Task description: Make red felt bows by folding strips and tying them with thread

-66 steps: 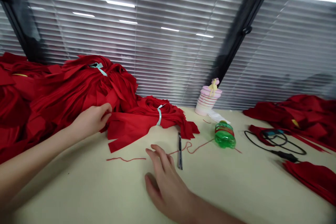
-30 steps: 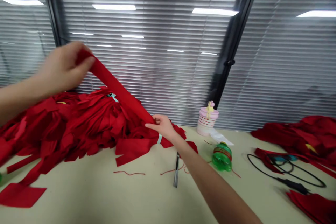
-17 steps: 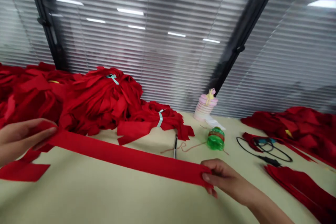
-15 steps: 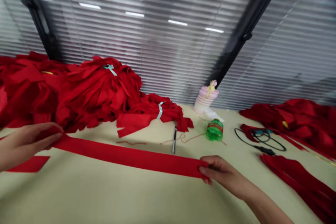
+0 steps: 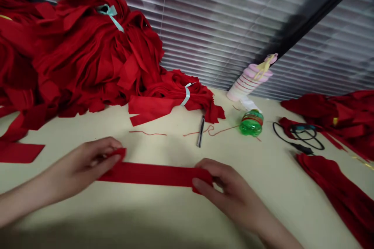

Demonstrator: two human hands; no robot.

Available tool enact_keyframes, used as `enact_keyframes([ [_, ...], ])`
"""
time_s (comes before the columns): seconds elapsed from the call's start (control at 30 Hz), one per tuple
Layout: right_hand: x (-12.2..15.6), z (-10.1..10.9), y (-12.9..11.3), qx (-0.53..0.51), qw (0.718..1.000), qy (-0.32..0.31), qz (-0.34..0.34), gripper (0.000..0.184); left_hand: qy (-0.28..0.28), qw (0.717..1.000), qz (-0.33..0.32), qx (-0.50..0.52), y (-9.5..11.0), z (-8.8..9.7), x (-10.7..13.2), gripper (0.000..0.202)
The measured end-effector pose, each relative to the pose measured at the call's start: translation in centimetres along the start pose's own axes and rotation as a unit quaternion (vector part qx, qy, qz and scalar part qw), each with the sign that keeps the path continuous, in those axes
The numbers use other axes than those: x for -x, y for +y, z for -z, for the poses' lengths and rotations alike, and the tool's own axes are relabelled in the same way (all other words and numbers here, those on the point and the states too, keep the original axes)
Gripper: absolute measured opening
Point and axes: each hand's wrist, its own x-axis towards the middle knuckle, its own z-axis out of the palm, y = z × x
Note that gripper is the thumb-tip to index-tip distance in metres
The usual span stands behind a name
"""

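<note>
A long red fabric strip (image 5: pixel 152 174) lies flat on the cream table (image 5: pixel 163 218) in front of me. My left hand (image 5: pixel 84 165) pinches its left end, fingers closed on the cloth. At the other end my right hand (image 5: pixel 224 190) grips the strip with thumb and fingers wrapped over the edge. The two hands are close together, with a short length of the strip showing between them.
A big heap of red strips (image 5: pixel 76 54) fills the back left, with a tied bundle (image 5: pixel 175 97) beside it. Behind the strip lie a pen (image 5: pixel 201 130), loose red thread (image 5: pixel 216 130), a green bottle (image 5: pixel 251 123), a pink cup (image 5: pixel 248 81), a black cable (image 5: pixel 298 140) and more red cloth (image 5: pixel 336 190).
The strip was pulled out of the heap, held stretched wide, then lowered onto the table. Both hands have since moved inward toward each other along it.
</note>
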Motion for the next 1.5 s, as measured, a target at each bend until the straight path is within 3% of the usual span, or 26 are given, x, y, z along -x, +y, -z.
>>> enact_keyframes([
  [0.03,-0.4,-1.1,-0.5,-0.008,1.0,0.028,0.009,0.02,-0.08,0.995,0.007,0.059,0.9,-1.0,-0.2,0.021],
  [0.07,-0.7,-2.2,-1.0,-0.009,0.997,0.064,0.031,0.02,-0.114,0.986,0.018,0.117,1.6,-2.0,-0.4,0.021],
  [0.13,-1.2,-4.4,-1.8,-0.007,0.99,0.118,0.078,0.022,-0.169,0.962,0.03,0.211,2.6,-3.9,-0.4,0.018],
  [0.2,-1.5,-6.2,-2.2,-0.005,0.982,0.159,0.105,0.02,-0.189,0.946,0.035,0.26,2.8,-5.4,-0.2,0.017],
  [0.37,-1.6,-8.2,-1.8,0.058,0.965,0.197,0.164,0.012,-0.144,0.951,0.011,0.272,1.4,-7.1,0.1,0.02],
  [0.57,-1.6,-8.4,-0.6,0.125,0.946,0.189,0.231,0.016,-0.113,0.945,0.019,0.306,0.7,-7.4,0.2,0.026],
  [0.87,-1.1,-8.5,-0.8,0.189,0.91,0.216,0.299,0.014,-0.123,0.953,-0.04,0.273,0.7,-7.5,0.6,0.03],
  [1.0,-1.0,-8.6,-0.3,0.166,0.92,0.192,0.299,0.011,-0.102,0.963,-0.064,0.24,0.8,-7.6,0.6,0.029],
  [1.2,-1.4,-6.9,0.2,0.091,0.922,0.233,0.296,0.035,-0.077,0.972,-0.093,0.202,0.9,-7.3,0.8,0.025],
  [1.27,-1.6,-6.3,0.2,0.083,0.935,0.213,0.27,0.038,-0.059,0.977,-0.123,0.167,0.9,-7.3,0.8,0.025],
  [1.37,-1.7,-6.1,0.1,0.055,0.959,0.155,0.232,0.028,-0.036,0.979,-0.146,0.14,0.6,-7.4,0.9,0.024],
  [1.5,-1.6,-6.4,-0.1,0.028,0.974,0.1,0.202,0.014,-0.039,0.984,-0.114,0.129,-0.1,-7.7,0.9,0.015],
])
